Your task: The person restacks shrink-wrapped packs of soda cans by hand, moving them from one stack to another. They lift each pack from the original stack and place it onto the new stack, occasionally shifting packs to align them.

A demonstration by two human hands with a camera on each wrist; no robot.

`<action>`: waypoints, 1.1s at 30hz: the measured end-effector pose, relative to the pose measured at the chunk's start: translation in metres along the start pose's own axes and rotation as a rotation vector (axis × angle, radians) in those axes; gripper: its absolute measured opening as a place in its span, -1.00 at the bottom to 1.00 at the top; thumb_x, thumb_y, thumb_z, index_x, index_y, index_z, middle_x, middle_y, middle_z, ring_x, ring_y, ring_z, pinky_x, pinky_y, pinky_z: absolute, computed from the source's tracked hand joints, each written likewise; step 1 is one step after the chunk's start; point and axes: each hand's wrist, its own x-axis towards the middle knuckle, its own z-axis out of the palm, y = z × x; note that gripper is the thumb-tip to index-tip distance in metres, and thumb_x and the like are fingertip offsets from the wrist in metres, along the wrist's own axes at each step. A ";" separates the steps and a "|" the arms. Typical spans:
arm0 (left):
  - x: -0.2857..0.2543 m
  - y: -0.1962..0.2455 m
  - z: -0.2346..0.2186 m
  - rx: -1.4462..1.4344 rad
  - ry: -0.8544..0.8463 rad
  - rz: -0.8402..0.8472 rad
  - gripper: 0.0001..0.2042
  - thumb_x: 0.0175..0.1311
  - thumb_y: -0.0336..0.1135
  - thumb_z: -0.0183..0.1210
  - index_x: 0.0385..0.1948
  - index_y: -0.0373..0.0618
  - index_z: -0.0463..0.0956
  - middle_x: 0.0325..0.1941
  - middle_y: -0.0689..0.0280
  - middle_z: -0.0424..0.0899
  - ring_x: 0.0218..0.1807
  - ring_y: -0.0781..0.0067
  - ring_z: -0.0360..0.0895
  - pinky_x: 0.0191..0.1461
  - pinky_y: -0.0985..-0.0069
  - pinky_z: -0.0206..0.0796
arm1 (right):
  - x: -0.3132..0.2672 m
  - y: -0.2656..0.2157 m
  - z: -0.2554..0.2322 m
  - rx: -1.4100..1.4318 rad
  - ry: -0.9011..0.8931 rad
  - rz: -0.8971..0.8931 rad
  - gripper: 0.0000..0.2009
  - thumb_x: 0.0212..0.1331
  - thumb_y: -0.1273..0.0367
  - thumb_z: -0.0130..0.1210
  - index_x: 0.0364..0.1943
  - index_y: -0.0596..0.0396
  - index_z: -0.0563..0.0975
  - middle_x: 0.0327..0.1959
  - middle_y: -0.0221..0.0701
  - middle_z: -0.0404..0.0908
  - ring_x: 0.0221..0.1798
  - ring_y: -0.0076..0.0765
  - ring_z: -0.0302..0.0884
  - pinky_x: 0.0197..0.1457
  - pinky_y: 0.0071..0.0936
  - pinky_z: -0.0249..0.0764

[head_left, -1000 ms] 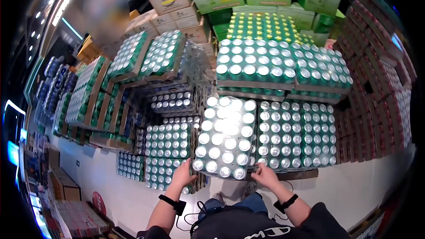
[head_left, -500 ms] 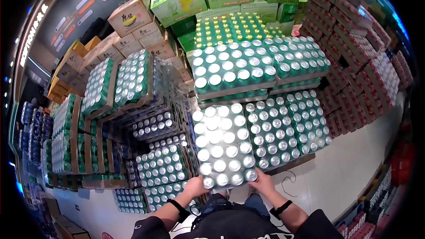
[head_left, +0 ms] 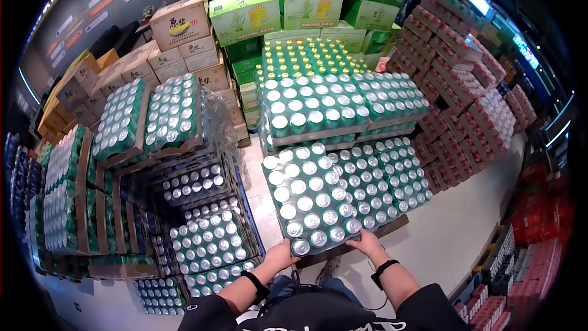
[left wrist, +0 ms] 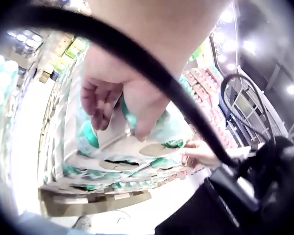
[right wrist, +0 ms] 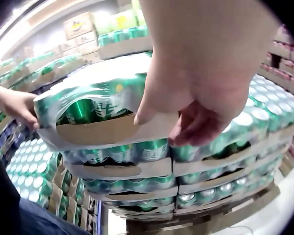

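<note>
Tray of cans (head_left: 297,186) was found atop a stack of similar trays (right wrist: 122,170), with further green cans (head_left: 398,178) to its right. Left hand (head_left: 280,255) grasped its near left corner; right hand (head_left: 367,243) grasped the near right, thumb against the cardboard, fingers curled.

Film-wrapped can case (head_left: 310,196) atop stack (right wrist: 130,170)
</note>
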 end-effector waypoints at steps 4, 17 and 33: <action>-0.015 -0.044 0.001 0.046 -0.129 0.061 -0.44 0.03 -0.01 0.20 0.00 -0.19 0.30 -0.12 -0.03 0.57 -0.06 0.01 0.52 -0.03 0.19 0.37 | -0.017 0.047 0.073 -0.103 -0.297 -0.040 -0.40 -0.14 -0.05 0.21 -0.07 0.10 0.52 -0.30 -0.21 0.62 -0.24 -0.12 0.58 -0.12 -0.29 0.46; -0.300 -0.188 0.243 -0.186 -0.052 -0.800 -0.56 0.09 -0.08 0.07 -0.07 -0.21 0.49 0.04 0.01 0.52 0.09 0.05 0.45 0.14 0.24 0.29 | -0.117 0.185 0.150 0.110 -0.404 0.092 -0.64 0.03 0.16 0.19 -0.23 0.18 0.57 -0.47 -0.32 0.62 -0.48 -0.39 0.59 -0.48 -0.45 0.49; -0.537 -0.223 0.414 -0.534 -0.112 -0.878 -0.53 0.14 0.05 0.04 -0.20 -0.24 0.57 -0.07 0.02 0.58 0.05 0.04 0.47 0.11 0.25 0.29 | -0.178 0.099 0.282 -0.221 -0.555 -0.269 -0.65 0.04 0.16 0.10 -0.21 0.14 0.58 -0.46 -0.36 0.61 -0.47 -0.42 0.56 -0.44 -0.45 0.49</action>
